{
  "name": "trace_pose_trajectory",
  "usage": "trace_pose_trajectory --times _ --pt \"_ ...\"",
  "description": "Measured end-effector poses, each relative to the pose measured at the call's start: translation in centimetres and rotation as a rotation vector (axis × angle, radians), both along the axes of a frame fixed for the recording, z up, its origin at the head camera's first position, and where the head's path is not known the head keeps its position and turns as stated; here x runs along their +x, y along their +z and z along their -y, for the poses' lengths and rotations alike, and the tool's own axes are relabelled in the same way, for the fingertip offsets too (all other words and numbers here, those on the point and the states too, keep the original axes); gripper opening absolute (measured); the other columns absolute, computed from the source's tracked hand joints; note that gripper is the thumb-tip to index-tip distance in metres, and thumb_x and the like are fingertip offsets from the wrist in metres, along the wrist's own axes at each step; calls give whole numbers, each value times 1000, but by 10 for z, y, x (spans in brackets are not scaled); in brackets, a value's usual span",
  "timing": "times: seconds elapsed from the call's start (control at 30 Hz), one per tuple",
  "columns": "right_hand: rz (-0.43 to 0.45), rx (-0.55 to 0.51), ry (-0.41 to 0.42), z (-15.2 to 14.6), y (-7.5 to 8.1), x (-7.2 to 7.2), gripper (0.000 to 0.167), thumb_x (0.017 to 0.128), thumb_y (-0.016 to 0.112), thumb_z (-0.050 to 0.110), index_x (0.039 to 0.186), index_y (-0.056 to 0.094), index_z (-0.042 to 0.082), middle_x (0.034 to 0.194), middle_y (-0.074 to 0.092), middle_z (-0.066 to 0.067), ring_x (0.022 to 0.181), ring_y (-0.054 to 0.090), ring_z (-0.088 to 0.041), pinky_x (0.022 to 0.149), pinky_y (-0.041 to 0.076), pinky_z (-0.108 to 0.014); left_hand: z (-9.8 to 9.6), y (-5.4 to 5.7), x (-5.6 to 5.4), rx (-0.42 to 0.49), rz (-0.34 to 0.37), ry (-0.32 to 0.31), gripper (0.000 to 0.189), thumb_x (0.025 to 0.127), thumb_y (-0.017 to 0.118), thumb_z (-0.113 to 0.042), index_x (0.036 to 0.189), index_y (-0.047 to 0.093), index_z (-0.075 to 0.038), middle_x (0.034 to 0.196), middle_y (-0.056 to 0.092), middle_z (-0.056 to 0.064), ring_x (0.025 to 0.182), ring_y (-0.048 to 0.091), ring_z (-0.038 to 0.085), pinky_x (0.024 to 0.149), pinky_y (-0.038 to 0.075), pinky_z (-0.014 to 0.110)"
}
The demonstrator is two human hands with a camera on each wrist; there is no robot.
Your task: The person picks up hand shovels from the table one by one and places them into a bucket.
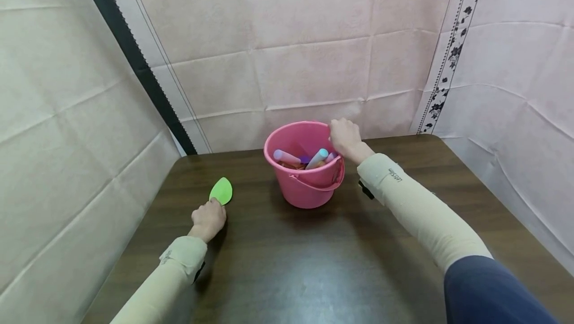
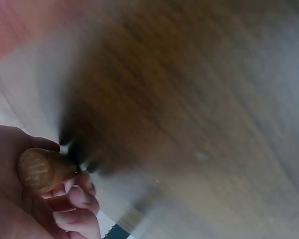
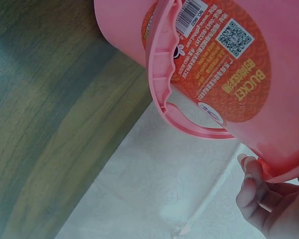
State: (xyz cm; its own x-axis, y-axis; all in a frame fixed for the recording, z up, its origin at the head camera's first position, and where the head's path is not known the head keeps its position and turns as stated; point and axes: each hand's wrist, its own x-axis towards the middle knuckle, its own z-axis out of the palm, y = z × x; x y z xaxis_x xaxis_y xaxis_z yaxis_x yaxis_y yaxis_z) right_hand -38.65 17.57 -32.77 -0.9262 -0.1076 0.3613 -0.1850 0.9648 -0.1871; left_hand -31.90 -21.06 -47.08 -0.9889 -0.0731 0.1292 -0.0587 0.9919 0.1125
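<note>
A pink plastic bucket [image 1: 309, 189] stands at the back middle of the dark wooden table [image 1: 314, 264]. Several coloured stick-like items [image 1: 287, 156] lie inside it. My right hand [image 1: 344, 137] grips the bucket's far right rim, fingers curled over the edge; the right wrist view shows those fingers [image 3: 251, 189] at the rim beside the bucket's orange label [image 3: 224, 55] and its lowered handle [image 3: 162, 79]. To the left, my left hand [image 1: 208, 219] rests on the table, curled round a wooden handle [image 2: 40, 169]. A green leaf-shaped blade [image 1: 221, 191] sticks out beyond the knuckles, low over the table.
Creased pale cloth walls close in the table on the left, back and right. A dark vertical strip [image 1: 134, 60] runs down the left corner. The table's left edge lies close to my left hand.
</note>
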Motion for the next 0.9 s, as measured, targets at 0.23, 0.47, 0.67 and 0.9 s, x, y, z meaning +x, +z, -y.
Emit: trace_pose_trajectory --times 0.23,0.47,0.67,0.9 --pt "-4 -1 -7 1 -1 0 16 90 57 11 98 67 1 84 68 -15 76 66 -29 68 54 -46 0 -5 -1 9 -4 -1 30 93 44 -19 91 55 9 89 67 28 82 66 46 65 48 57" --pt "-9 1 -5 1 -1 0 15 90 56 11 96 67 1 84 68 -15 76 66 -30 68 54 -47 -1 -1 -3 9 -21 -1 30 94 43 -19 90 54 9 88 66 28 81 66 46 65 49 57" --pt "-16 1 -12 1 1 0 14 90 57 11 94 67 2 85 68 -15 77 66 -31 69 54 -47 -3 10 -7 10 -45 -9 30 94 43 -19 89 54 9 88 66 29 81 65 47 64 48 58" --pt "-22 15 -33 1 0 0 13 87 58 10 91 67 2 85 69 -16 79 68 -33 68 55 -49 -4 26 -12 2 -40 -24 31 95 42 -19 84 54 7 80 64 27 72 65 43 59 48 54"
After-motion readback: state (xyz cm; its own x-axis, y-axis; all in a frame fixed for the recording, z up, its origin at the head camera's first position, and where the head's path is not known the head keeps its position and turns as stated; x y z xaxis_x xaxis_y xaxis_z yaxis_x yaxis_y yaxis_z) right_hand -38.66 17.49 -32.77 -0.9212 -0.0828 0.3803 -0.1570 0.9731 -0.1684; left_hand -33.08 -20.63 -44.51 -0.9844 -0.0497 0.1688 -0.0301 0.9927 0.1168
